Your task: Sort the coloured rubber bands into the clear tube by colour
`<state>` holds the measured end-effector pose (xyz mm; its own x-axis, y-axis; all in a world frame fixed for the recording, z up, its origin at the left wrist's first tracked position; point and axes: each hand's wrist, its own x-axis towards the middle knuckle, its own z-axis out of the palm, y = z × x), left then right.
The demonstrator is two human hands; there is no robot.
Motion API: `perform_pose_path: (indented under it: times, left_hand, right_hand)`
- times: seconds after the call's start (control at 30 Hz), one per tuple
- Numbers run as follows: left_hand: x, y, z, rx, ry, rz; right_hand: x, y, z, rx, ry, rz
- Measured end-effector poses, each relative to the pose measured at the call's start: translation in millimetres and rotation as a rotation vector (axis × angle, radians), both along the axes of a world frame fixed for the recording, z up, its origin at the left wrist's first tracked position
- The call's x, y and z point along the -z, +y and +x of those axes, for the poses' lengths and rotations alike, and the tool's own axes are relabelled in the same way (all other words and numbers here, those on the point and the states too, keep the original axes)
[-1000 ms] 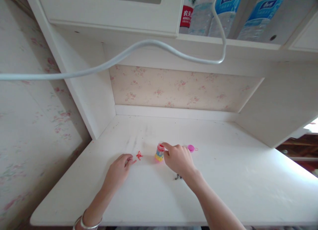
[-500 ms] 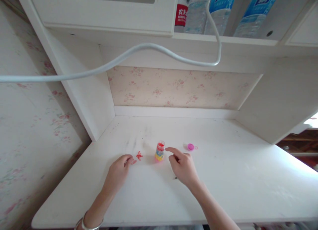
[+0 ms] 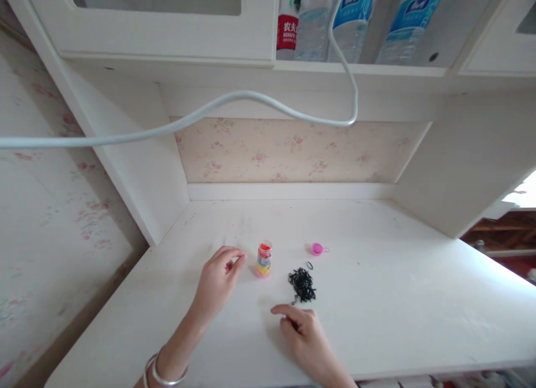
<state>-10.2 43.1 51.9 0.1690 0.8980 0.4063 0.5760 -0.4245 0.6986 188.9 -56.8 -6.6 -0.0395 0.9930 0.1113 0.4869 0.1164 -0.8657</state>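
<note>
My left hand (image 3: 220, 279) is just left of a small clear jar (image 3: 263, 259), its thumb and forefinger pinched together. Whatever is in that pinch, if anything, is too small to make out. Red rubber bands (image 3: 229, 266) show in part through the gap of this hand. Upright and without a lid, the jar has layers of red, blue, yellow and pink inside. Nearer the front, my right hand (image 3: 307, 335) has its forefinger stretched out, thumb apart and other fingers curled, holding nothing. Just beyond it lies a pile of black rubber bands (image 3: 302, 284), with a single black band (image 3: 309, 266) behind.
A pink cap (image 3: 317, 249) with a small loop lies right of the jar on the white desk (image 3: 397, 304). A white cable (image 3: 251, 96) crosses the view above. Plastic bottles (image 3: 354, 25) stand on the shelf over the desk.
My right hand has drawn back toward the desk's front, uncovering the black pile. My left hand has moved right, close to the jar, and now mostly covers the red bands. The view has shifted slightly.
</note>
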Motion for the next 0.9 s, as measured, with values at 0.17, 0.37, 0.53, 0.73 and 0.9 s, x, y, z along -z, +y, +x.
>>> perform_pose_path:
  times: [0.17,0.37,0.53,0.73,0.9]
  left_hand:
    - [-32.0,13.4,36.4,0.068,0.015,0.129]
    - [-26.6,28.3,47.2,0.05,0.157,0.136]
    - [-26.7,28.5,45.0,0.068,0.169,0.119]
    - [-29.1,27.5,29.5,0.018,0.097,0.125]
    - [-22.6,17.6,23.8,0.078,0.273,0.183]
  right_hand:
    - [1.1,2.7,3.9,0.013,0.008,-0.01]
    - [1.0,0.2,5.8,-0.002,-0.007,-0.002]
    - [-1.1,-1.3,5.4,-0.008,0.013,0.003]
    - [0.8,1.0,6.9,-0.034,0.011,-0.006]
    - [1.0,0.2,6.7,-0.041,-0.012,-0.008]
